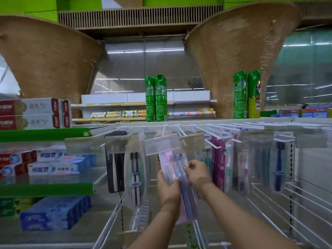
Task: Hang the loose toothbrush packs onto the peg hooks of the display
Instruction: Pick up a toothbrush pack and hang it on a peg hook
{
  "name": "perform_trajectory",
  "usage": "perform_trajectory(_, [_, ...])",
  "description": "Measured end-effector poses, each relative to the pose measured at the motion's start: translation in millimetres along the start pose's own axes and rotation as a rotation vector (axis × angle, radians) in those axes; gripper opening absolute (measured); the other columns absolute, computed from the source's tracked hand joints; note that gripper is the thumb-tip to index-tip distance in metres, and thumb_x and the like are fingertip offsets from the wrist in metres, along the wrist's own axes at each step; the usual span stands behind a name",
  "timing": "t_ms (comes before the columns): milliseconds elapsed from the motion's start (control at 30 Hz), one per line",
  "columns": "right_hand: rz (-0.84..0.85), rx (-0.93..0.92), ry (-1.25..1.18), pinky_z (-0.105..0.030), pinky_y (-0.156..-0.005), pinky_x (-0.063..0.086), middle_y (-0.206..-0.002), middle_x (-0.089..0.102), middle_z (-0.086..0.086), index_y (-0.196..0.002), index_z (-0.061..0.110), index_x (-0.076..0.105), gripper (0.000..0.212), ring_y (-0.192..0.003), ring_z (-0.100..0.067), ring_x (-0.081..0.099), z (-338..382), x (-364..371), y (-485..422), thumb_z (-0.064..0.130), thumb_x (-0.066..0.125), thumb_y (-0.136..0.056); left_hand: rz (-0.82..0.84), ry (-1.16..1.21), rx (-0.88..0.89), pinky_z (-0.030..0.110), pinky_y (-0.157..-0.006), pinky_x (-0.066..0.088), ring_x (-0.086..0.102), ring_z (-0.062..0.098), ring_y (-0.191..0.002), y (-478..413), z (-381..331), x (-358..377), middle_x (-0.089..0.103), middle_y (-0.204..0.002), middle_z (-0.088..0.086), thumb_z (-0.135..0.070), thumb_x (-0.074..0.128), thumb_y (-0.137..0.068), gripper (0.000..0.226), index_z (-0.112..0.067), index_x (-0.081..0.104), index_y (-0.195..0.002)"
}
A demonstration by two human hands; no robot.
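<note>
While both hands work close together at lower centre, the left hand (168, 186) grips a sheaf of toothbrush packs (173, 164) from below and the right hand (197, 174) pinches their upper right edge. The packs stand upright, tops just under the clear label flap (162, 144) of the peg hook (163, 131) straight above, so the right hand looks nearer the hang holes. Hooks at right carry hung packs (218, 164); left shelves hold toothpaste boxes (53, 168).
</note>
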State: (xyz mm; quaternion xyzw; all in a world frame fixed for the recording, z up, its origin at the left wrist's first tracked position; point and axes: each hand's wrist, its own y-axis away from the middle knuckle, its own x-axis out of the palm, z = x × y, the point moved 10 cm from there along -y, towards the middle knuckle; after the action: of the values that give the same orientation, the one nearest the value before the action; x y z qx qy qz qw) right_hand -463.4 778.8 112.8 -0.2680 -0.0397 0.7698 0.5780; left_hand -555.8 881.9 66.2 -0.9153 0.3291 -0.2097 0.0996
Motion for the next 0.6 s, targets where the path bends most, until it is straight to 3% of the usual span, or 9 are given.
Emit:
perform_trajectory(167, [0.004, 0.023, 0.004, -0.038, -0.066, 0.053, -0.068, 0.058, -0.008, -0.071, 0.010, 0.054, 0.019, -0.058, -0.020, 0.054, -11.3, 4.1, -12.3, 0.011, 0.055, -0.091, 0.021, -0.024, 0.005, 0.018, -0.061, 0.055, 0.065, 0.012, -0.083, -15.8, 11.8, 5.4, 0.066, -0.097, 0.002, 0.004, 0.055, -0.088, 0.030, -0.022, 0.055, -0.104])
perform_trajectory(267, [0.027, 0.022, -0.002, -0.031, -0.055, 0.049, -0.066, 0.057, -0.005, -0.071, 0.011, 0.051, 0.023, -0.049, -0.014, 0.053, -12.4, 7.7, -16.3, 0.008, 0.051, -0.093, 0.050, -0.049, -0.010, 0.036, -0.082, 0.058, 0.066, 0.019, -0.094, -24.3, 19.2, 7.5, 0.066, -0.105, 0.006, 0.001, 0.056, -0.088, 0.029, -0.019, 0.057, -0.109])
perform_trajectory(333, [0.019, 0.001, 0.038, -0.032, -0.057, 0.048, -0.066, 0.055, -0.004, -0.068, 0.015, 0.047, 0.026, -0.055, -0.018, 0.054, -9.1, 6.7, -18.9, 0.009, 0.049, -0.094, 0.049, -0.065, -0.020, 0.043, -0.088, 0.055, 0.065, 0.022, -0.101, -28.1, 21.4, 9.2, 0.065, -0.111, 0.008, -0.002, 0.058, -0.088, 0.030, -0.016, 0.055, -0.114])
perform_trajectory(433, [-0.034, -0.034, 0.167, -0.028, -0.059, 0.038, -0.070, 0.055, -0.002, -0.069, 0.018, 0.045, 0.025, -0.070, -0.022, 0.053, -1.0, -3.4, -20.4, 0.013, 0.048, -0.094, 0.036, -0.044, -0.022, 0.036, -0.084, 0.056, 0.066, 0.019, -0.097, -32.5, 27.1, 17.2, 0.068, -0.107, 0.007, -0.002, 0.061, -0.087, 0.029, -0.015, 0.057, -0.112])
perform_trajectory(500, [-0.094, -0.060, 0.272, -0.028, -0.061, 0.036, -0.081, 0.059, -0.003, -0.078, 0.018, 0.050, 0.017, -0.075, -0.025, 0.054, 4.7, -16.6, -20.0, 0.017, 0.045, -0.094, 0.053, -0.026, -0.007, 0.027, -0.077, 0.056, 0.067, 0.014, -0.092, -32.0, 26.8, 28.5, 0.070, -0.102, 0.004, -0.002, 0.064, -0.085, 0.030, -0.017, 0.059, -0.111])
perform_trajectory(600, [-0.164, -0.041, 0.296, -0.031, -0.067, 0.043, -0.094, 0.064, -0.007, -0.096, 0.014, 0.058, 0.015, -0.088, -0.030, 0.060, 3.9, -34.6, -23.2, 0.020, 0.045, -0.094, 0.101, -0.078, 0.078, 0.031, -0.085, 0.055, 0.067, 0.013, -0.096, -30.3, 13.6, 45.4, 0.070, -0.103, 0.000, -0.003, 0.065, -0.083, 0.035, -0.020, 0.059, -0.113])
